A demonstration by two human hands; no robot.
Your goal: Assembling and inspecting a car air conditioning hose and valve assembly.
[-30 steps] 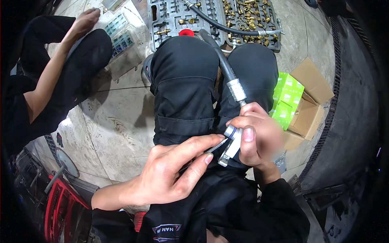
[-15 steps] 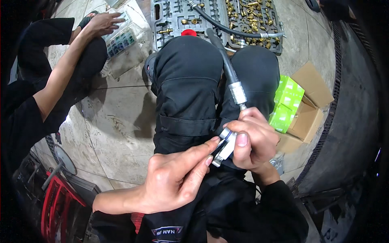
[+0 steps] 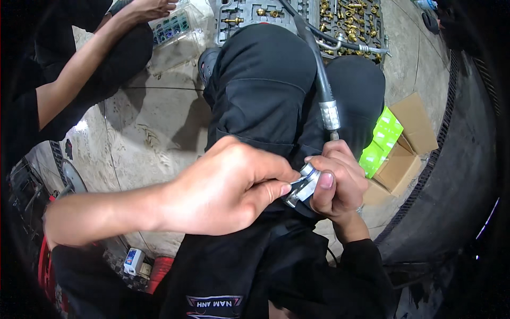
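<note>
In my right hand point(image 3: 342, 183) is a silver metal hose fitting point(image 3: 305, 190), gripped with the thumb along its side. A dark blue ring shows around the fitting's round end. The black rubber hose point(image 3: 320, 72) runs up from my right fist past my knees, with a silver crimped sleeve point(image 3: 330, 115) close to the fist. My left hand point(image 3: 223, 186) is closed, thumb and forefinger pinching a thin pale piece point(image 3: 297, 181) against the fitting beside the ring. That piece's kind is too small to make out.
Beyond my knees lie a grey tool case point(image 3: 231, 24) and a tray of brass fittings point(image 3: 353, 24). An opened cardboard box point(image 3: 406, 159) with green packaging point(image 3: 383, 141) stands at right. Far left, another person's arm point(image 3: 79, 66) reaches over a clear case of small rings point(image 3: 171, 29).
My left wrist and forearm have swung up and outward while the fingertips stay at the fitting. The whole view has shifted slightly. The other person's hand remains over the ring case.
</note>
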